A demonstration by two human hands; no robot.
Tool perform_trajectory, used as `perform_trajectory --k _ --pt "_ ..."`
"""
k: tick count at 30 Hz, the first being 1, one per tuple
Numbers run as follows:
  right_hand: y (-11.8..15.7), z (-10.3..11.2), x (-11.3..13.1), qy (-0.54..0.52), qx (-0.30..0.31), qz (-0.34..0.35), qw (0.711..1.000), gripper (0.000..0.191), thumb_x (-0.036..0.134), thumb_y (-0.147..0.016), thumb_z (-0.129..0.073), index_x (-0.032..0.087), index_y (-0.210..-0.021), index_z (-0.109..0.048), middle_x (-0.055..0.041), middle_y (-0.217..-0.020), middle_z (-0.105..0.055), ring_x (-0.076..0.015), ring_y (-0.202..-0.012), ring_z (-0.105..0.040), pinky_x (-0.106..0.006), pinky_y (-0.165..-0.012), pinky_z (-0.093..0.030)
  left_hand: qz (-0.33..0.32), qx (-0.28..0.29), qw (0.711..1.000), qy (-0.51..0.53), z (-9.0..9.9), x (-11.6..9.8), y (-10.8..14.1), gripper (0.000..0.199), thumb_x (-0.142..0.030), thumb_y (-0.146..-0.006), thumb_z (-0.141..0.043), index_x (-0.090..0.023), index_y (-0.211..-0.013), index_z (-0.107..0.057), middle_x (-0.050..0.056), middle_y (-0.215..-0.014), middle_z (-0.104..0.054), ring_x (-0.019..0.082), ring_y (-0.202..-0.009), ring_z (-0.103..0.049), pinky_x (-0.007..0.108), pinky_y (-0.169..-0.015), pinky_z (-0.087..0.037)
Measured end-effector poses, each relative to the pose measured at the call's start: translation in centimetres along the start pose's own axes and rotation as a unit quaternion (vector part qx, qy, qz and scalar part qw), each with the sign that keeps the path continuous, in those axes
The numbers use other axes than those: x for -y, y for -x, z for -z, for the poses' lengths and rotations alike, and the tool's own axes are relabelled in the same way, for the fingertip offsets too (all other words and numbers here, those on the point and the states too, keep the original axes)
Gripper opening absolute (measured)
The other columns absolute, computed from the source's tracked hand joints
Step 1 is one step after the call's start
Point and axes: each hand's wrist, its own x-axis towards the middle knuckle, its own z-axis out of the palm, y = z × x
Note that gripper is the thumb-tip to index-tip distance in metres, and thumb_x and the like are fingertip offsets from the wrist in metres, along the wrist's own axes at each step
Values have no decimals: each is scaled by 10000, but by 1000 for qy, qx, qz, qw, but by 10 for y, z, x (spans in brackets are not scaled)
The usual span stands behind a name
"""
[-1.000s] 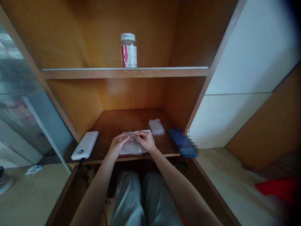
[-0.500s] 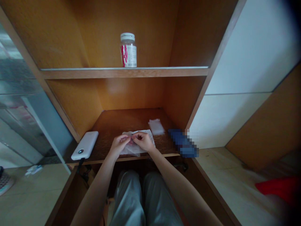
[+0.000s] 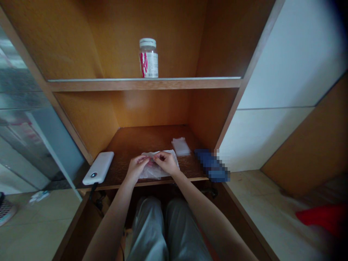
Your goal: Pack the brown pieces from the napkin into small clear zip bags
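Note:
My left hand (image 3: 138,165) and my right hand (image 3: 165,162) meet over a crinkled, translucent white plastic sheet or bag (image 3: 154,174) lying at the front of the lower shelf. Thumb and fingers are pinched together on both hands. Between the fingertips is a small see-through piece that looks like a clear plastic bag (image 3: 152,156); its contents, if any, are too small to make out. Behind my right hand lies a stack of small clear zip bags (image 3: 181,146).
A white power bank (image 3: 99,168) with a dark cable lies at the shelf's left front. At its right is a blurred-out dark blue object (image 3: 212,166). On the upper shelf stands a white-capped bottle (image 3: 149,59). An open drawer (image 3: 241,221) surrounds my legs.
My fingertips have drawn slightly apart, and more of the see-through piece shows between them. Nothing else has visibly shifted.

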Motion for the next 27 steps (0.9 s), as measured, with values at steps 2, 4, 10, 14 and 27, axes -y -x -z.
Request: perform_trajectory --k 2,4,10,14,27 --pt "-1 0 1 -14 -19 -14 1000 192 335 -752 -530 171 -733 -626 -21 -655 -633 -117 -571 -551 -213 -523 -421 7 -15 1000 16 0 0 0 239 -330 -625 -669 -132 -755 -635 44 -650 -665 155 -563 -615 262 -577 -476" --pt "-1 -1 1 -29 -40 -28 998 209 355 -749 -532 169 -725 -624 -19 -635 -625 -114 -541 -541 -211 -496 -412 11 -24 999 28 -1 0 0 263 -342 -619 -675 -130 -767 -629 48 -655 -666 156 -556 -615 269 -571 -480" --pt "-1 -1 -1 -43 -47 -40 997 220 372 -740 -542 169 -714 -623 -15 -606 -606 -110 -511 -516 -209 -463 -390 -10 -34 999 23 0 1 -1 262 -359 -621 -671 -140 -759 -627 45 -672 -666 153 -568 -616 272 -588 -489" --pt "-1 -1 3 -46 -38 -35 998 216 360 -745 -535 166 -711 -622 -18 -616 -605 -110 -528 -521 -213 -495 -403 -9 -20 1000 14 0 0 0 269 -375 -620 -670 -141 -747 -632 47 -698 -667 150 -576 -613 258 -578 -480" --pt "-3 1 2 -20 -31 -13 999 302 400 -796 -472 173 -612 -549 18 -492 -476 -92 -455 -425 -212 -443 -335 -28 8 1000 -3 3 1 1 352 -434 -684 -611 -125 -838 -681 104 -841 -690 192 -710 -628 296 -689 -469"
